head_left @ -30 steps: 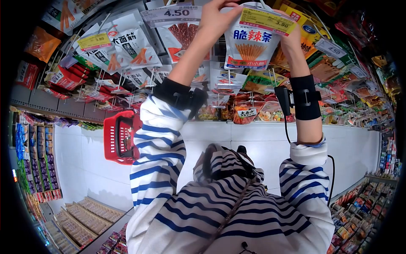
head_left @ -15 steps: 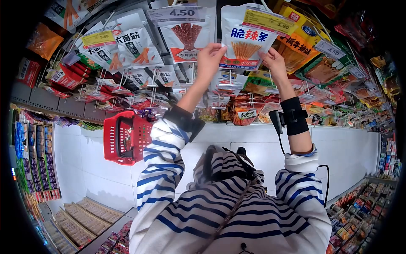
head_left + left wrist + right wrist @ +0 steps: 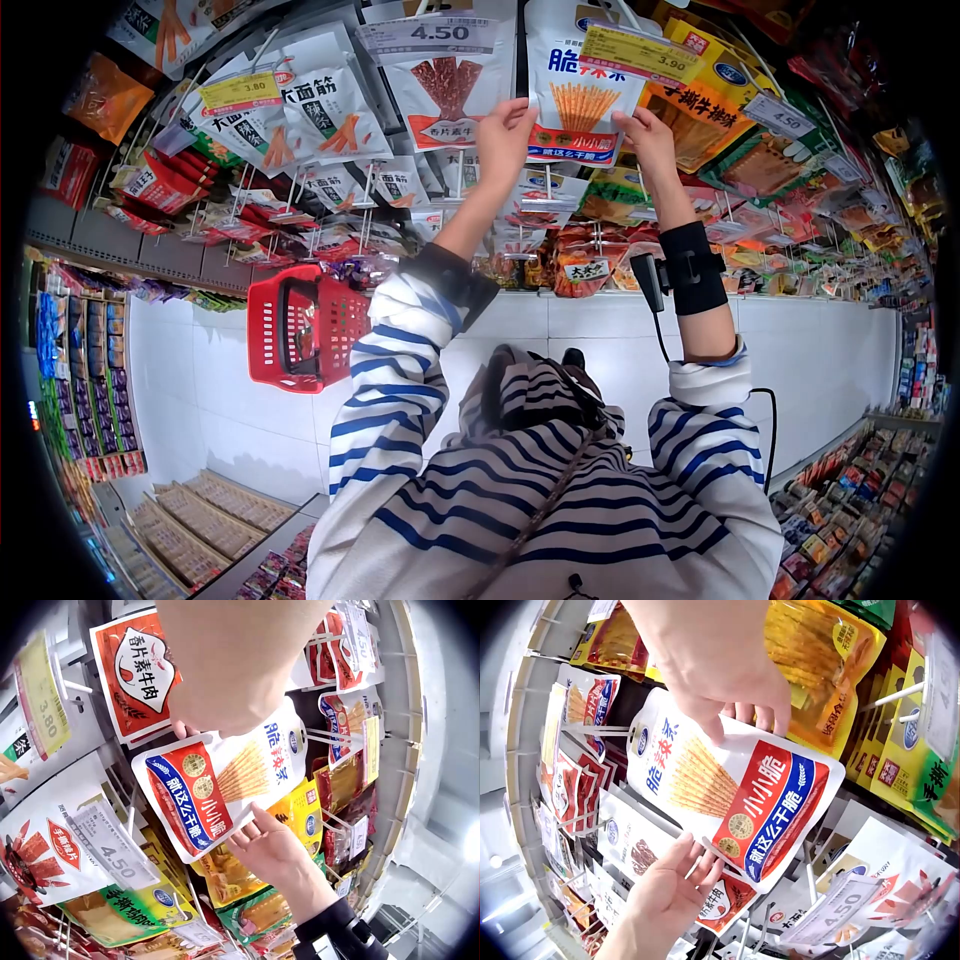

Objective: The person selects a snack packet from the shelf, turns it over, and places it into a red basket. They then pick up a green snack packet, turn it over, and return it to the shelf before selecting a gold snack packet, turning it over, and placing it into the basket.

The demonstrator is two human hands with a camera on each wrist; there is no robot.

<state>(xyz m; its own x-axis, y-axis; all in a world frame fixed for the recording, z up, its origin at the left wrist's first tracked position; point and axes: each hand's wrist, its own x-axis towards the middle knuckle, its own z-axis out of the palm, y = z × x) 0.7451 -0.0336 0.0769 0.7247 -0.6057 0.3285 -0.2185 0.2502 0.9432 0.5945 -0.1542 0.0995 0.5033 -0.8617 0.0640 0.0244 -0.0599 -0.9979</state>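
Observation:
A white snack pouch (image 3: 580,100) printed with golden sticks and a red-and-blue bottom band hangs behind a yellow 3.90 price tag (image 3: 640,52). My left hand (image 3: 504,140) pinches its lower left edge, with the thumb at the front in the right wrist view. On the opposite edge, my right hand (image 3: 652,148) holds the pouch between thumb and fingers. The right wrist view shows the right thumb (image 3: 714,729) flat on the printed front. In the left wrist view my left hand's fingers are mostly hidden behind its own wrist.
White-and-red pouches (image 3: 450,90) under a 4.50 tag hang to the left. Yellow pouches (image 3: 710,110) hang close on the right. Metal hooks with more snack bags stick out below. A red shopping basket (image 3: 262,335) is at the lower left, above the pale tiled floor (image 3: 220,420).
Both hands have come down from the pouch's top, near the hook, to its lower side edges. The pouch remains hanging behind its tag. The basket shows more fully as the left arm moved right.

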